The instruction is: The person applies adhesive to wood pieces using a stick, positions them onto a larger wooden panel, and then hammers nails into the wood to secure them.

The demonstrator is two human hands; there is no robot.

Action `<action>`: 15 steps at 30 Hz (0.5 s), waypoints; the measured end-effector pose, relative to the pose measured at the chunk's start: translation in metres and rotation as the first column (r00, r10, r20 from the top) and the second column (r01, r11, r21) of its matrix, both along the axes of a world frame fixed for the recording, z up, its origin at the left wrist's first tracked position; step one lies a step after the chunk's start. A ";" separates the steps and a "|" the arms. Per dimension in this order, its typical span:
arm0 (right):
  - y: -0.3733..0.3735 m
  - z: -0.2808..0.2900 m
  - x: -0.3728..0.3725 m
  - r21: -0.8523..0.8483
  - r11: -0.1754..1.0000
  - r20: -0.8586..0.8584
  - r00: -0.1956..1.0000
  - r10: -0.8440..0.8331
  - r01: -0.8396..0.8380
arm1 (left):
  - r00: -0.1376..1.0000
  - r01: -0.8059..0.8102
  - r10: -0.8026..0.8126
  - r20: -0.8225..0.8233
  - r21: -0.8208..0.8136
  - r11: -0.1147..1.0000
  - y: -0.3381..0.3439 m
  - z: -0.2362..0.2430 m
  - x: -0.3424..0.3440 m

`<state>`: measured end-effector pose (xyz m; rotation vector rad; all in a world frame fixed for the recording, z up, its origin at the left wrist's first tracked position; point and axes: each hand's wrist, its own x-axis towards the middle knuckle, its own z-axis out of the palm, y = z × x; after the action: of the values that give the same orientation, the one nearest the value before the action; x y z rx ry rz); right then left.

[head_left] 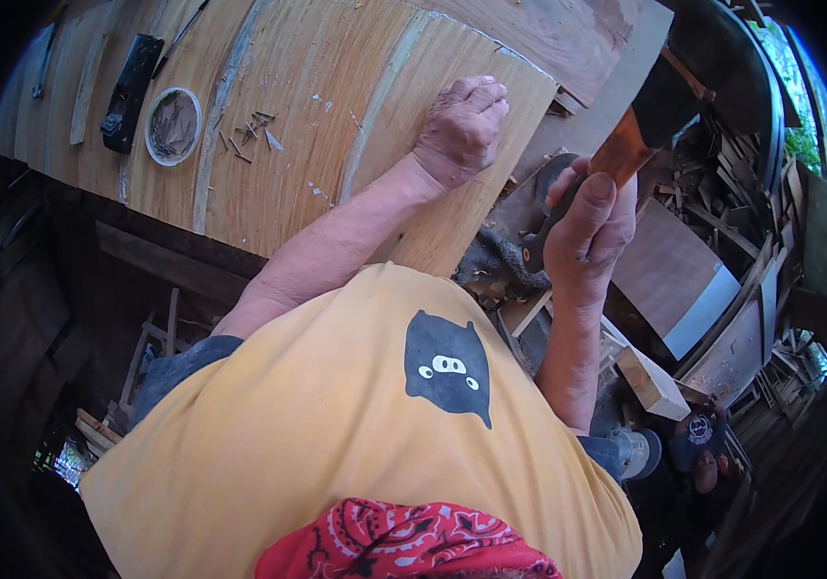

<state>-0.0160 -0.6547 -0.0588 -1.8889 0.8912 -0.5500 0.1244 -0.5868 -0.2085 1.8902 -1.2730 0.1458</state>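
Note:
My left hand (465, 130) rests closed on a wide panel of pale wooden boards (288, 125), near its right end. The fingers are curled under, so whatever they may hold is hidden. In my right hand (595, 227), raised just off the panel's right edge, is a hammer (618, 152) with an orange-brown shaft and a dark grip. Its dark head points up and to the right, partly lost against the dark background. Left of my left forearm, several loose nails (257, 125) lie on the boards. Beside them, a round white-rimmed container (150, 140) holds more nails.
Left of the container lies a long black tool (132, 92), with a thin dark rod (182, 37) near it. Plywood sheets (664, 261) and a squared timber block (651, 382) crowd the right side. Another person (703, 439) is at the lower right.

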 end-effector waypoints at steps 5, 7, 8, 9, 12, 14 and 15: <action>0.004 -0.023 0.010 0.099 0.991 -0.492 0.861 0.125 -0.087 | 1.000 -0.005 0.005 -0.018 -0.042 0.999 0.001 0.000 0.003; 0.002 -0.024 0.008 0.266 0.964 -0.339 0.933 0.119 -0.026 | 1.000 -0.013 0.013 0.006 -0.024 1.000 0.000 0.000 0.005; 0.002 -0.020 0.003 0.154 0.983 -0.226 0.965 0.132 -0.098 | 1.000 -0.005 0.005 -0.014 -0.003 1.000 0.000 0.001 0.002; 0.004 -0.016 0.000 0.029 0.996 -0.125 0.988 0.092 -0.089 | 1.000 -0.007 0.006 -0.029 -0.010 1.000 0.001 0.001 0.002; 0.013 -0.011 -0.006 0.020 0.999 0.029 0.998 -0.049 0.048 | 0.998 -0.010 0.008 -0.066 -0.033 0.999 0.002 0.000 0.001; 0.017 -0.016 0.001 -0.028 0.998 0.053 0.997 -0.055 0.057 | 0.996 -0.027 0.024 -0.089 -0.041 0.999 0.002 0.000 0.001; 0.017 -0.023 0.008 0.018 0.999 -0.209 0.977 -0.046 0.050 | 0.996 -0.028 0.025 -0.091 -0.034 0.999 0.002 0.001 0.002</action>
<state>-0.0085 -0.6375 -0.0817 -1.9330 1.0767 -0.3728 0.1261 -0.5844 -0.2078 1.8630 -1.1782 0.0948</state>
